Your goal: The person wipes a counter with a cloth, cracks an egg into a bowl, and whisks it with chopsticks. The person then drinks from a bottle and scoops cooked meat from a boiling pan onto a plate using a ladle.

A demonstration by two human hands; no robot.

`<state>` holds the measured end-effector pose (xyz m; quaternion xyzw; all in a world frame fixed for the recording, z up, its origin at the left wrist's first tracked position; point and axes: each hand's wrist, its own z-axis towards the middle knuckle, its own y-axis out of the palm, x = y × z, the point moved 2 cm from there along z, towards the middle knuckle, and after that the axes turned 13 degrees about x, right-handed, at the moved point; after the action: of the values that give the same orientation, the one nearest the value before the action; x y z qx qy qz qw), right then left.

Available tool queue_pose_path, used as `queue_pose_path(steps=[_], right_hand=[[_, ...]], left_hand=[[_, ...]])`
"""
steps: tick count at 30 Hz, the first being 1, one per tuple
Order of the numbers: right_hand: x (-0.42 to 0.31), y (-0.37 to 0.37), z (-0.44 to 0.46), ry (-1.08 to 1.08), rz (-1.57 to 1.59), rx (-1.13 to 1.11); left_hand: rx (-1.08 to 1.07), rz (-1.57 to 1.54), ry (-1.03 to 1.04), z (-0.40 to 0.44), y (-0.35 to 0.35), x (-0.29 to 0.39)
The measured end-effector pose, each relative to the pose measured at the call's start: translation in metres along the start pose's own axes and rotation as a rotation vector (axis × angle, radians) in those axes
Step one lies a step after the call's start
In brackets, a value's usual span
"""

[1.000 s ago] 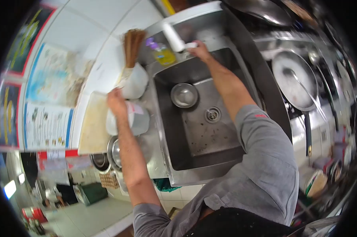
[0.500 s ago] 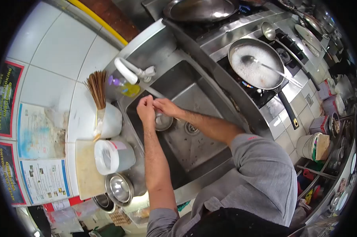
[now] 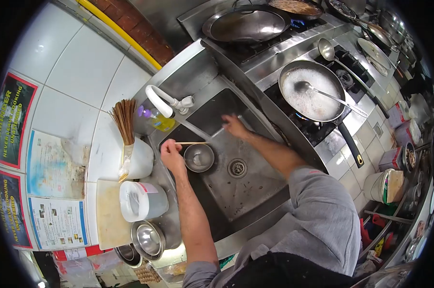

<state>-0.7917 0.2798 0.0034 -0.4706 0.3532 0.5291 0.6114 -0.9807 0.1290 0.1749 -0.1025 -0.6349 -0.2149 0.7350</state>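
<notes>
My left hand is closed on one end of a thin wooden stick, which points right across the sink. Just below the stick, a small round metal bowl sits in the left part of the steel sink. Over the sink's far side is my right hand, slightly blurred, its fingers apart and nothing seen in them. From the white faucet, what looks like a stream of water runs down between my hands.
To the left stand a bundle of thin sticks, a yellow soap bottle, a white tub and stacked metal bowls. Across the sink's right wall, a pan of foamy liquid with a ladle in it sits on the stove.
My hands, together over the bowl before, are now apart. My right hand has moved away to the upper right. The wooden stick now shows in my left hand.
</notes>
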Motion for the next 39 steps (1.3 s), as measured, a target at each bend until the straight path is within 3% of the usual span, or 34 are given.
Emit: queue_pose_path(steps=[1,2,4,6,7,9,10,12,14,16,17,19,20,21,22,24,25,26,28,32,34,39], right_hand=[[-0.037,0.003,0.022,-0.231,-0.093,0.1],[-0.065,0.014,0.04,-0.287,-0.12,0.166],[-0.086,0.035,0.073,-0.342,-0.137,0.231],[-0.083,0.061,0.098,-0.339,-0.043,-0.067],[-0.09,0.063,0.1,-0.343,-0.033,-0.075],[-0.1,0.063,0.097,0.068,-0.004,-0.237],[-0.091,0.075,0.097,0.067,0.004,-0.254],[-0.067,0.099,0.104,-0.134,-0.018,0.05],[-0.07,0.111,0.11,-0.117,0.055,0.066],[-0.069,0.123,0.117,0.168,-0.055,0.146],[-0.087,0.115,0.115,0.173,-0.055,0.149],[-0.114,0.097,0.109,0.789,0.234,-0.096],[-0.112,0.103,0.104,0.797,0.271,-0.121],[-0.109,0.106,0.097,0.802,0.306,-0.137],[-0.122,0.092,0.071,0.7,0.31,-0.163],[-0.137,0.067,0.006,0.486,0.219,-0.347],[-0.142,0.048,-0.037,0.435,0.332,-0.313],[-0.144,0.025,-0.079,0.383,0.365,-0.448],[-0.169,-0.028,-0.161,0.583,0.294,-0.609],[-0.223,-0.104,-0.267,0.598,0.425,-0.442],[-0.247,-0.144,-0.29,0.454,0.495,-0.242],[-0.269,-0.228,-0.335,0.312,0.238,0.188]], left_hand=[[-0.146,0.149,0.077,-0.011,-0.007,0.002],[-0.294,0.299,0.154,-0.023,-0.015,0.002],[-0.387,0.309,0.161,-0.046,-0.043,-0.017],[-0.335,0.359,0.085,-0.072,-0.077,-0.021],[-0.279,0.336,0.023,-0.085,-0.092,-0.018],[-0.202,0.319,-0.042,-0.107,-0.124,-0.016],[-0.199,0.313,-0.065,-0.115,-0.14,-0.017],[-0.189,0.315,-0.087,-0.131,-0.165,-0.016],[-0.189,0.316,-0.091,-0.146,-0.179,-0.014],[-0.183,0.297,-0.074,-0.153,-0.184,-0.011],[-0.151,0.283,-0.082,-0.158,-0.182,-0.002],[-0.139,0.268,-0.092,-0.161,-0.183,0.004],[-0.078,0.194,-0.11,-0.158,-0.184,0.003],[-0.024,0.116,-0.132,-0.156,-0.184,0.002],[-0.06,0.102,-0.135,-0.154,-0.182,0.003],[-0.036,-0.21,-0.256,-0.149,-0.179,0.005],[-0.068,-0.301,-0.282,-0.15,-0.174,0.011],[-0.114,-0.305,-0.304,-0.156,-0.168,0.016],[-0.044,-0.231,-0.343,-0.173,-0.159,0.029],[-0.328,-0.301,-0.361,-0.23,-0.14,0.043],[-0.451,-0.306,-0.401,-0.272,-0.127,0.055],[-0.819,-0.27,-0.337,-0.366,-0.112,0.079]])
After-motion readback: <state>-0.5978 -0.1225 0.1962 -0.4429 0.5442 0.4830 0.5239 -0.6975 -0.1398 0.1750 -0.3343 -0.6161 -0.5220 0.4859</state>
